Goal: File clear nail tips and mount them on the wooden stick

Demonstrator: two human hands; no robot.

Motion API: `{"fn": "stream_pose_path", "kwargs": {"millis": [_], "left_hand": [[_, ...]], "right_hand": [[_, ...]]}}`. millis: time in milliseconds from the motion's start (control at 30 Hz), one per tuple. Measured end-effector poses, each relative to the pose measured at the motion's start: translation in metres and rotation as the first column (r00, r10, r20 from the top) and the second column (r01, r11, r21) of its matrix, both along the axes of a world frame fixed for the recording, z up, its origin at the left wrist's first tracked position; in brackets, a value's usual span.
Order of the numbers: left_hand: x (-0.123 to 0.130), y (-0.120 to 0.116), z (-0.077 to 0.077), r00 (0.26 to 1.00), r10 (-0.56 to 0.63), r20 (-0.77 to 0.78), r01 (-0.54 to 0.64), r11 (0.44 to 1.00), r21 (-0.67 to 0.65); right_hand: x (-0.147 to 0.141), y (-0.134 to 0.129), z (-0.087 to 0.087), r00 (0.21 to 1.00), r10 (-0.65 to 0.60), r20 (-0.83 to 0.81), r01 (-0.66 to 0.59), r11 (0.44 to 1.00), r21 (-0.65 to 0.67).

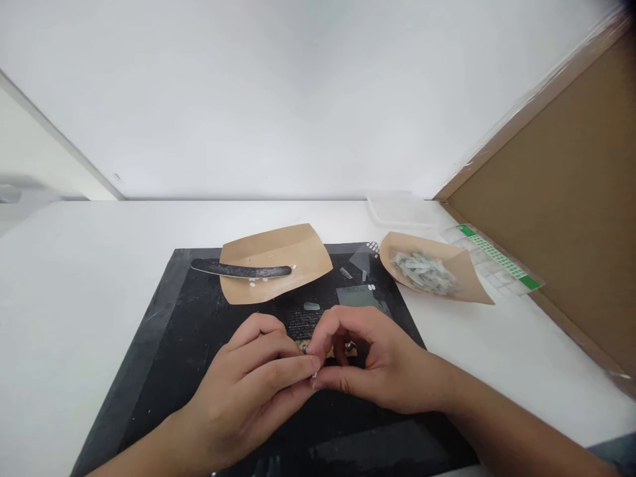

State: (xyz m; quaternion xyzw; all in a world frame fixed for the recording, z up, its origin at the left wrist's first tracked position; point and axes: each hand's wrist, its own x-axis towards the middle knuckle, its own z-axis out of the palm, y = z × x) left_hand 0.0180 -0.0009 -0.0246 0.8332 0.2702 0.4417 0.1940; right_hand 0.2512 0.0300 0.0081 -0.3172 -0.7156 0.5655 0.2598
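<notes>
My left hand (258, 381) and my right hand (368, 358) meet fingertip to fingertip over the black mat (199, 331). Both are closed in a pinch around something tiny and pale between them, too small to make out. Behind the right fingers, a small brown piece with shiny round bits (350, 348) lies partly hidden on the mat. Just beyond the hands is a clear, nail-shaped piece (311, 306). A dark curved file (241, 269) rests across a brown paper tray (278, 246) with several small white bits in it.
At the right, a second paper tray (470, 281) holds many clear nail-shaped pieces (424, 270). Near it lie a green-and-clear strip packet (499, 258), a clear sheet (365, 298) and a clear plastic container (405, 209). A cardboard panel (551, 199) stands at the right.
</notes>
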Motion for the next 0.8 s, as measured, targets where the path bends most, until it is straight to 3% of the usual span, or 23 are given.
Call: {"fn": "stream_pose_path", "kwargs": {"millis": [167, 333, 567, 800], "left_hand": [[-0.003, -0.001, -0.005, 0.993, 0.091, -0.078, -0.102, 0.982, -0.156], [-0.004, 0.006, -0.007, 0.975, 0.124, -0.182, -0.145, 0.984, -0.106], [-0.004, 0.006, -0.01, 0.958, 0.103, -0.268, -0.145, 0.979, -0.143], [-0.003, 0.005, -0.013, 0.963, 0.096, -0.251, -0.135, 0.981, -0.142]], "right_hand": [[0.005, 0.006, 0.006, 0.989, -0.029, 0.145, 0.005, 0.986, 0.165], [0.008, 0.011, 0.006, 0.956, -0.063, 0.286, -0.025, 0.955, 0.295], [0.005, 0.008, -0.003, 0.924, -0.123, 0.362, -0.004, 0.943, 0.332], [0.001, 0.006, -0.003, 0.933, -0.138, 0.334, 0.053, 0.966, 0.253]]}}
